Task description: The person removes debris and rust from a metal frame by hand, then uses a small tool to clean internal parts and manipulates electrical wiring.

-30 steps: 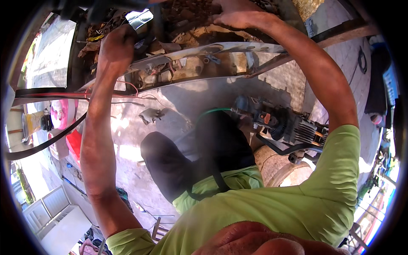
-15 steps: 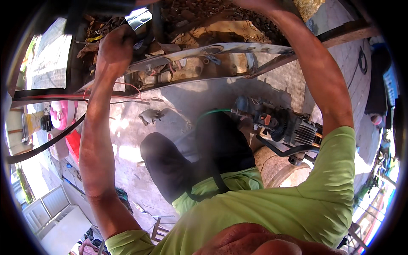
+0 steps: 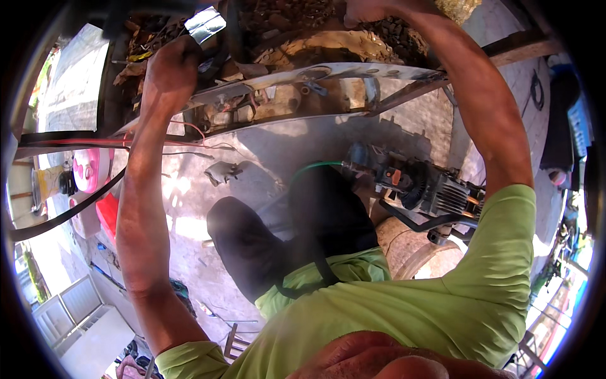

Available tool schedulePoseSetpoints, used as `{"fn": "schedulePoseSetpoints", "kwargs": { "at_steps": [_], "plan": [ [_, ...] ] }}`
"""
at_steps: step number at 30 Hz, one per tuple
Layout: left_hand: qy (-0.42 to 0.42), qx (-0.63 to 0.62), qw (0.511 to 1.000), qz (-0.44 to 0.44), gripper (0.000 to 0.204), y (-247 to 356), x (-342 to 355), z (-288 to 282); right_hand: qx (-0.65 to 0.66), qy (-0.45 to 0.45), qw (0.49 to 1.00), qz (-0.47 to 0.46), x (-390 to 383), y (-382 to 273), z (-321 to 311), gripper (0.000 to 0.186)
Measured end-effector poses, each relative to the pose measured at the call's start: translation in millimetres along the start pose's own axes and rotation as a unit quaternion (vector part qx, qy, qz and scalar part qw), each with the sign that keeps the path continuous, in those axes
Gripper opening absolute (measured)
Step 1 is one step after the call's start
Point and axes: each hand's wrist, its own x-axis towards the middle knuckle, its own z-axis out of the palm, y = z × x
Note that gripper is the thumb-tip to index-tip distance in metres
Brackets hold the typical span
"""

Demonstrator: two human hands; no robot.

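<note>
My left hand (image 3: pixel 172 71) is closed at the far left of the worktop, knuckles up, beside a shiny silver piece (image 3: pixel 206 24). What its fingers hold is hidden under the hand. At the top edge, my right hand (image 3: pixel 371 10) hovers over or rests among small loose parts (image 3: pixel 278 19); I cannot tell which. The picture's edge cuts off most of its fingers. Between the hands lies a torn brown sheet (image 3: pixel 328 49), and a long open tray (image 3: pixel 297 118) with assorted hardware runs along the worktop's near side.
A machine with a finned motor (image 3: pixel 451 196) stands by my right knee, a green hose (image 3: pixel 319 165) running to it. A small metal piece (image 3: pixel 222 172) lies on the floor. Cables (image 3: pixel 69 224) cross at left, near a pink container (image 3: pixel 91 169). A wooden beam (image 3: pixel 517 49) juts out at right.
My right hand and forearm have shifted a little back toward me and to the right, bringing more of the hand into view. My left hand stays nearly in place.
</note>
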Motion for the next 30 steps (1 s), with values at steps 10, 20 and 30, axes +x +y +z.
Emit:
{"fn": "schedulePoseSetpoints", "kwargs": {
  "at_steps": [10, 20, 30],
  "plan": [
    [0.000, -0.010, 1.000, 0.006, 0.020, 4.6, 1.6, 3.8, -0.011, 0.068, 0.997, 0.045, -5.8, 23.6, -0.5, 0.031],
    [0.002, -0.007, 1.000, -0.010, 0.020, 0.1, -1.8, -1.8, 0.127, 0.132, 0.976, -0.117, 6.4, -11.5, 20.0, 0.035],
    [0.007, -0.004, 1.000, -0.016, 0.019, -0.8, -3.4, -5.9, 0.032, 0.103, 0.993, -0.045, -5.9, -9.4, 2.2, 0.039]
  ]
}}
